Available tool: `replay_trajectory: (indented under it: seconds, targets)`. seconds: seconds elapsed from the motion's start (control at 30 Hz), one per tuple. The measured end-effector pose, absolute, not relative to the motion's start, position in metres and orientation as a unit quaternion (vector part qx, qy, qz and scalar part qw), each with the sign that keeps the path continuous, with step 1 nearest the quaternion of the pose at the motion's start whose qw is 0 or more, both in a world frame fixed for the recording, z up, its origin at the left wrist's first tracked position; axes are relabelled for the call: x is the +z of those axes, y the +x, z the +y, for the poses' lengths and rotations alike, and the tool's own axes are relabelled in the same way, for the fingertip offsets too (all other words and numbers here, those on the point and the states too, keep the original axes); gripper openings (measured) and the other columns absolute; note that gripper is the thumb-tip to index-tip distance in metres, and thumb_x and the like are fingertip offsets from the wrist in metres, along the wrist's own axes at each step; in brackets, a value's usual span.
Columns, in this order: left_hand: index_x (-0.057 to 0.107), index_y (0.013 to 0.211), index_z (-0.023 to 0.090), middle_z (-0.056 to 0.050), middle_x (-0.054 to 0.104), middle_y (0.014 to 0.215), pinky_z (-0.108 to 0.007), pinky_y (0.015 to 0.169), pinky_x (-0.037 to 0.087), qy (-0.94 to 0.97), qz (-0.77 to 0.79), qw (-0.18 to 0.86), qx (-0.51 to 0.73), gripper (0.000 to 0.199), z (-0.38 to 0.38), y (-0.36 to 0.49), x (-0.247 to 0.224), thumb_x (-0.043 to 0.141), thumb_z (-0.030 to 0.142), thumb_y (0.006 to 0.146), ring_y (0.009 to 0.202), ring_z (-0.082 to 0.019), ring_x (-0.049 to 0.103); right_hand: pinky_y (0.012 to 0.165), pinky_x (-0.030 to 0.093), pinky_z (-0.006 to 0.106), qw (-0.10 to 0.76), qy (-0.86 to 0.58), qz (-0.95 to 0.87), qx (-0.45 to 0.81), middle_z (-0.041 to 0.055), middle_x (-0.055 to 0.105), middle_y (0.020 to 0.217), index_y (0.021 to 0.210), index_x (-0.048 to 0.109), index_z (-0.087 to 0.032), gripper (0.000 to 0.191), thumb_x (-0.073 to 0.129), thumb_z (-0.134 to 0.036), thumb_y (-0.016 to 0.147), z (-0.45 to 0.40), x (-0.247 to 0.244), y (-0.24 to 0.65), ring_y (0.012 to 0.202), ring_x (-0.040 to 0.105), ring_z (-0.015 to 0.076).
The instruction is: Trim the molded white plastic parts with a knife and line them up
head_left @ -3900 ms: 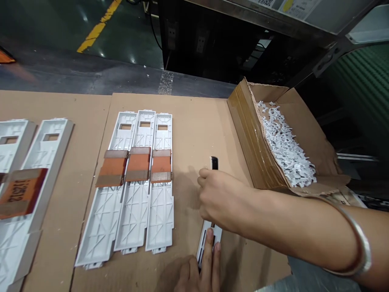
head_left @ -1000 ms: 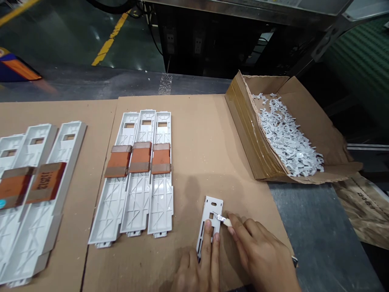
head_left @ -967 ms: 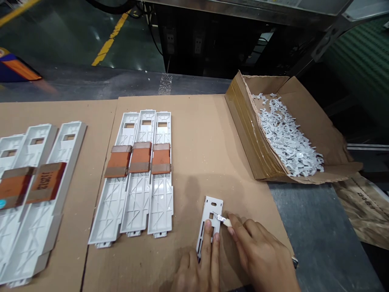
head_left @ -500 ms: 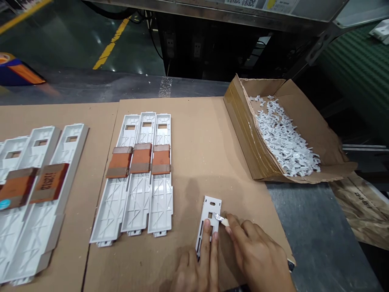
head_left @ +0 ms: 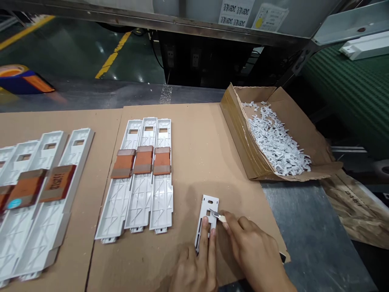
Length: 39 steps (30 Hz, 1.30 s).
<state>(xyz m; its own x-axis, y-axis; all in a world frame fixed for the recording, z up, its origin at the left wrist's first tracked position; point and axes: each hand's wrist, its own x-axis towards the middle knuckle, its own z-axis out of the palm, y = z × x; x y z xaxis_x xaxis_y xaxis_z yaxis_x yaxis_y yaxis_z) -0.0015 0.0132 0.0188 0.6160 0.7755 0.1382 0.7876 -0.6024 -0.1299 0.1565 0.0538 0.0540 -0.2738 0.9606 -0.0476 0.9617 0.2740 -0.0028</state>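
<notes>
A small white plastic plate with cut-out slots [head_left: 210, 201] lies on the cardboard sheet. My left hand [head_left: 194, 269] rests over its lower part, two fingers stretched out and pressing it flat. Between the fingers of my right hand [head_left: 258, 251] is a craft knife [head_left: 221, 218] with a pale handle. Its blade points left and its tip is at the small square opening near the plate's upper end. Most of the knife's handle is hidden in my right hand.
Three long white plastic trays with orange-brown blocks across them [head_left: 162, 202] lie left of my hands. Several similar trays [head_left: 39, 231] are further left. At the right stands an open cardboard box [head_left: 243, 150] of small white pieces [head_left: 278, 142]. A tape roll [head_left: 24, 79] sits back left.
The camera view has tilted up slightly, so the scene sits lower at the back. The knife blade has shifted a little at the square opening. My left fingers stay on the plate.
</notes>
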Motion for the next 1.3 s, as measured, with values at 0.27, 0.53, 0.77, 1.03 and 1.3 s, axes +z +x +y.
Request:
replay_trajectory:
  seconds: [0.27, 0.53, 0.77, 1.03, 1.3]
  targets:
    - [0.057, 0.12, 0.009, -0.024, 0.05, 0.124, -0.034, 0.045, 0.045, -0.9, -0.427, 0.086, -0.009, 0.054, 0.015, -0.002, 0.024, 0.055, 0.014, 0.066, 0.054, -0.023, 0.059, 0.047, 0.037, 0.024, -0.062, 0.604, 0.794, 0.019, -0.0002, 0.061, 0.069, 0.107, 0.06, -0.021, 0.038, 0.025, -0.03, 0.099, 0.052, 0.062, 0.161, 0.057, 0.061, 0.0125]
    - [0.043, 0.132, 0.006, -0.023, 0.038, 0.137, -0.038, 0.058, 0.051, -0.864, -0.487, -0.09, -0.095, 0.063, 0.011, -0.005, 0.02, 0.049, 0.012, 0.07, 0.075, -0.027, 0.063, 0.051, 0.035, 0.027, -0.044, 0.682, 0.729, 0.048, 0.003, 0.059, 0.076, 0.109, 0.06, -0.024, 0.037, 0.027, -0.037, 0.097, 0.047, 0.032, 0.178, 0.066, 0.058, 0.0171]
    - [0.034, 0.137, 0.035, -0.003, 0.031, 0.146, -0.039, 0.095, 0.04, -0.501, -0.432, -0.611, -0.435, 0.053, 0.013, -0.037, 0.014, 0.045, 0.031, 0.086, 0.127, -0.029, 0.038, 0.061, 0.037, 0.033, -0.052, 0.695, 0.713, 0.076, 0.0084, 0.057, 0.086, 0.114, 0.06, -0.022, 0.032, 0.039, -0.018, 0.09, 0.043, 0.011, 0.176, 0.075, 0.05, 0.0236]
    - [0.018, 0.142, 0.022, -0.015, 0.056, 0.124, -0.03, 0.068, 0.049, -0.139, -0.336, -0.773, -0.52, 0.056, 0.024, -0.019, 0.05, 0.038, 0.027, 0.089, 0.088, -0.022, 0.064, 0.081, 0.042, 0.039, -0.291, 0.63, 0.617, -0.371, 0.0091, 0.063, 0.096, 0.109, 0.063, -0.02, 0.036, 0.038, -0.041, 0.093, 0.004, 0.041, 0.172, 0.091, 0.055, 0.0241]
    - [0.029, 0.138, 0.021, -0.012, 0.055, 0.125, -0.03, 0.078, 0.048, -0.159, -0.374, -0.755, -0.515, 0.049, 0.011, 0.03, 0.07, 0.038, 0.027, 0.09, 0.094, -0.022, 0.063, 0.076, 0.046, 0.036, -0.431, 0.316, 0.212, -0.818, 0.0128, 0.065, 0.1, 0.116, 0.059, -0.019, 0.044, 0.046, -0.051, 0.089, -0.096, 0.055, 0.138, 0.088, 0.063, 0.0226]
